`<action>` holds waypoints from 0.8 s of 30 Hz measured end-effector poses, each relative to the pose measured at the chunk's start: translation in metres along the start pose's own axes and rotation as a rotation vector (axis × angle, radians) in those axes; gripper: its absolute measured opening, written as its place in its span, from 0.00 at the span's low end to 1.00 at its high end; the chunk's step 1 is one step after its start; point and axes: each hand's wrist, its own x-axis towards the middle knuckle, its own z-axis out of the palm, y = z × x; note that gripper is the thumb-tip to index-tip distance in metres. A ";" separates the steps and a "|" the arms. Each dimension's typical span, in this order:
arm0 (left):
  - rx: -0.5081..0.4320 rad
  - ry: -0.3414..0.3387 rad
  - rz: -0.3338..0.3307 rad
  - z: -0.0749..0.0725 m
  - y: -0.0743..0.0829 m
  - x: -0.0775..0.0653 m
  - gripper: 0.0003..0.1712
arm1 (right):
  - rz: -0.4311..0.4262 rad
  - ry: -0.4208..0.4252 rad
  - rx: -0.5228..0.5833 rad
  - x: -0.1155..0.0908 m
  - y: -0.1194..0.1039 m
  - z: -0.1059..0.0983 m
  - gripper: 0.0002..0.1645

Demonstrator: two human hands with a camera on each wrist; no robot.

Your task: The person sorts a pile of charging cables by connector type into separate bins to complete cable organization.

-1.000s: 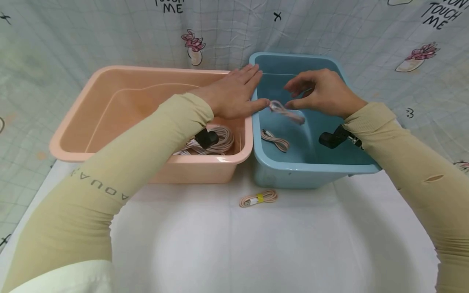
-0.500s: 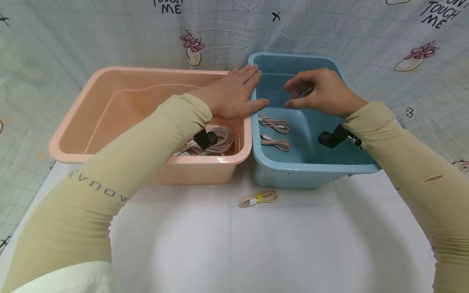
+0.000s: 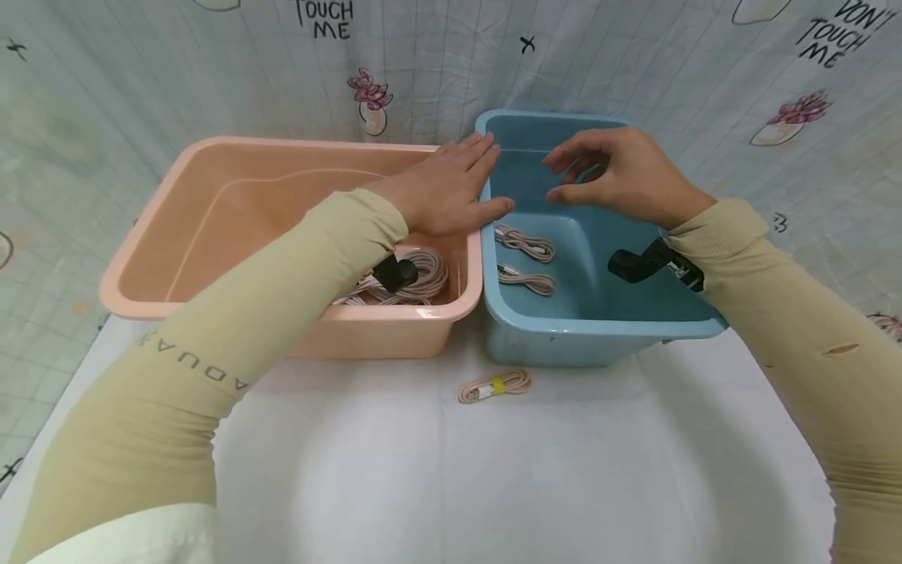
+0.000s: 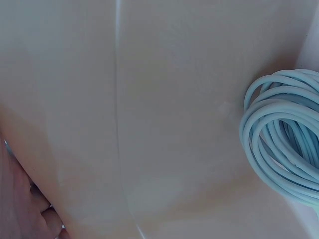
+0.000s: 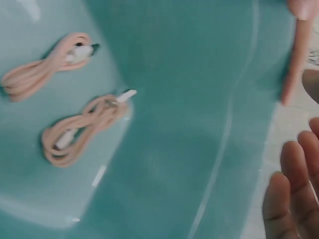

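My left hand (image 3: 451,186) rests flat, fingers outstretched, on the rims where the peach bin (image 3: 282,308) and the blue bin (image 3: 606,327) meet. Over the blue bin hovers my right hand (image 3: 620,174), fingers loosely bent, with nothing between thumb and fingertips. Below it on the blue floor lie two bundled pinkish USB cables, a farther cable (image 3: 525,244) and a nearer cable (image 3: 527,280); the right wrist view shows both with light connectors. In the peach bin sits a thick coil of pale cable (image 3: 428,274), partly hidden by the left forearm and its wrist camera.
A peach cable (image 3: 496,387) bundled with a yellow band lies on the white tablecloth (image 3: 451,470) in front of the bins. Behind them hangs a printed curtain (image 3: 437,70), close to the bins' back rims.
A second ago one cable bundle was dropping from my right hand; it now lies in the blue bin beside the other. Both hands have stayed nearly in place, and the head view shifted slightly.
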 end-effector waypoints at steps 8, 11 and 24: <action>0.000 -0.005 -0.001 0.000 0.000 0.000 0.49 | -0.034 -0.007 -0.046 -0.012 -0.020 -0.002 0.23; -0.001 -0.004 0.000 0.000 0.000 0.000 0.49 | -0.067 0.006 -0.036 -0.018 -0.027 -0.005 0.22; -0.008 0.004 -0.004 0.000 0.001 -0.002 0.50 | -0.241 0.051 0.054 -0.042 -0.062 -0.015 0.21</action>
